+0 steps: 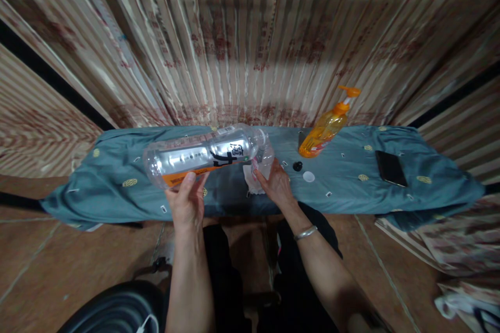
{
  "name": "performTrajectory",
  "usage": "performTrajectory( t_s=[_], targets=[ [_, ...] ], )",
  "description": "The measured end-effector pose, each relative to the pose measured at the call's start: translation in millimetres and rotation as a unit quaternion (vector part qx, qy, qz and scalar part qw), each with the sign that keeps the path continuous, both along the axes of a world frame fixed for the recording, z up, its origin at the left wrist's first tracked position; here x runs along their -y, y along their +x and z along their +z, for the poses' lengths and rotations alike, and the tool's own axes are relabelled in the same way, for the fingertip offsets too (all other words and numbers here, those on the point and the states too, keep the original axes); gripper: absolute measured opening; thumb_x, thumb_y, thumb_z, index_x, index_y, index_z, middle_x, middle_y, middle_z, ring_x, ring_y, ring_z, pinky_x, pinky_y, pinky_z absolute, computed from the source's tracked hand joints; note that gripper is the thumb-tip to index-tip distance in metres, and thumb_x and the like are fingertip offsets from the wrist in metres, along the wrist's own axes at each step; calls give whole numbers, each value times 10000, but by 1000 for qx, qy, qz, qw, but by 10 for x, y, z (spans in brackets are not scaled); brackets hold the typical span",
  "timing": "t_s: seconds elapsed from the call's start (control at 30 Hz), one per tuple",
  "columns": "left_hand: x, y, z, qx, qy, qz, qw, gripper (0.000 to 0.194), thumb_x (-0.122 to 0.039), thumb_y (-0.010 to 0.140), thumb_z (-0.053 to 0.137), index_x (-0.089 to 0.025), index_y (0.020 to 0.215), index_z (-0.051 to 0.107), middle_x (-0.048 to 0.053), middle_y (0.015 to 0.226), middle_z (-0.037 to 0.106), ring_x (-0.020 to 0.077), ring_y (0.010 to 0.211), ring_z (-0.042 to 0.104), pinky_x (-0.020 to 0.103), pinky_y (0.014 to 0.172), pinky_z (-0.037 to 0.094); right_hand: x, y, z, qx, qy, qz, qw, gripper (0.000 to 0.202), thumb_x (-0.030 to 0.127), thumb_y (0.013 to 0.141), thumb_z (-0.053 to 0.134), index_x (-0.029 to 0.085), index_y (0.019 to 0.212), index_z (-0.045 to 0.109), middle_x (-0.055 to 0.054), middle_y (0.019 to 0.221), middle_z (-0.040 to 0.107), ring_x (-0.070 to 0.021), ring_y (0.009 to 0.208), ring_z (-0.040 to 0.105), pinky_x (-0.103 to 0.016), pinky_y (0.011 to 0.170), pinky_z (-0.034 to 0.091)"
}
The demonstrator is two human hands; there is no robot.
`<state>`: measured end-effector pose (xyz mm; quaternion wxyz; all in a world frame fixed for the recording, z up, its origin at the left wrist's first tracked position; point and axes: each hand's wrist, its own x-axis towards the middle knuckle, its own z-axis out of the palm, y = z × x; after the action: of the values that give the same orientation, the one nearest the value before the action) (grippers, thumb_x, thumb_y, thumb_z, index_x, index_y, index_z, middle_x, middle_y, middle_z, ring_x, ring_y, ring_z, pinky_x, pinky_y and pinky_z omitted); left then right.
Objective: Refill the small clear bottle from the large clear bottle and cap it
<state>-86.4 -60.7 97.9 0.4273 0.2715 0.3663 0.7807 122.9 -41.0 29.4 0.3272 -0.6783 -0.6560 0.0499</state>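
Observation:
A large clear plastic bottle (pixel 195 158) with a silver and orange label lies tilted above the table, its mouth toward the right. My left hand (pixel 186 197) grips its lower side, thumb against the orange band. At the bottle's mouth, my right hand (pixel 277 184) is closed around a small clear plastic container (pixel 267 156); its exact kind is hard to make out. Mouth and container sit close together, and whether they touch cannot be told. Beneath them a pale crumpled paper or tissue (pixel 255 186) shows on the cloth.
A teal cloth (pixel 117 166) covers the narrow table. Right of my hands are a black cap (pixel 297 166), a white disc (pixel 308 177), an orange pump bottle (pixel 324 132) and a black phone (pixel 391 168). A striped curtain (pixel 242 62) hangs behind. A black stool (pixel 117 309) stands lower left.

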Motion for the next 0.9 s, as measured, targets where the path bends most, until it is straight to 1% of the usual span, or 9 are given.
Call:
performTrajectory(
  t_s=[0.13, 0.23, 0.37, 0.47, 0.6, 0.7, 0.83, 0.9],
  targets=[
    [6, -1, 6, -7, -2, -2, 1000, 402, -330, 508, 891, -261, 853, 697, 20, 987, 692, 171, 820, 667, 461, 851, 575, -1, -4, 14, 4, -21, -8, 1000, 595, 461, 898, 575, 22, 1283, 462, -241, 1074, 689, -337, 1020, 668, -443, 855, 535],
    [9, 4, 17, -2, -3, 3, 1000, 414, -317, 496, 894, -270, 857, 697, 11, 958, 690, 170, 817, 670, 432, 837, 581, -2, -2, 10, 4, -19, -5, 1000, 584, 461, 900, 572, 28, 1278, 466, -238, 1063, 692, -340, 1010, 671, -452, 847, 537],
    [9, 5, 18, -14, 2, 0, 1000, 402, -336, 520, 884, -263, 866, 691, 19, 961, 689, 198, 857, 676, 478, 872, 562, -5, -2, -23, 6, 4, -7, 1000, 577, 475, 912, 539, 55, 1300, 459, -222, 1042, 698, -344, 983, 676, -466, 815, 544],
    [9, 5, 19, -19, 5, -2, 1000, 399, -332, 526, 881, -259, 869, 691, 25, 968, 690, 209, 882, 674, 495, 886, 554, -8, -5, -39, 12, 8, -11, 1000, 611, 489, 915, 528, 21, 1301, 457, -236, 1034, 695, -348, 980, 674, -459, 810, 543],
    [8, 13, 36, -9, 2, 5, 1000, 395, -324, 496, 891, -273, 837, 701, 6, 951, 697, 185, 851, 669, 459, 856, 574, -11, -1, -32, 21, 0, -7, 1000, 636, 497, 915, 531, -6, 1297, 460, -251, 1054, 689, -340, 1002, 669, -438, 834, 534],
    [9, 19, 49, -7, 4, 4, 1000, 361, -320, 489, 892, -268, 792, 702, -1, 926, 700, 169, 818, 664, 440, 837, 584, -11, 4, -22, 18, -6, -1, 1000, 603, 481, 913, 548, 5, 1277, 477, -242, 1053, 690, -330, 1004, 671, -429, 836, 538],
    [13, 21, 54, 7, 0, 4, 1000, 391, -304, 477, 899, -269, 814, 705, -13, 851, 689, 162, 798, 664, 415, 812, 592, -9, 3, -19, 15, -6, -6, 1000, 564, 469, 911, 557, 30, 1257, 484, -229, 1045, 691, -325, 994, 674, -436, 827, 542],
    [15, 20, 51, 6, -3, 4, 1000, 395, -305, 481, 896, -265, 823, 702, -13, 837, 685, 167, 807, 665, 428, 827, 586, -7, 2, -20, 13, 3, -4, 1000, 554, 476, 914, 547, 48, 1260, 479, -219, 1050, 691, -321, 990, 675, -435, 822, 543]
  ],
)
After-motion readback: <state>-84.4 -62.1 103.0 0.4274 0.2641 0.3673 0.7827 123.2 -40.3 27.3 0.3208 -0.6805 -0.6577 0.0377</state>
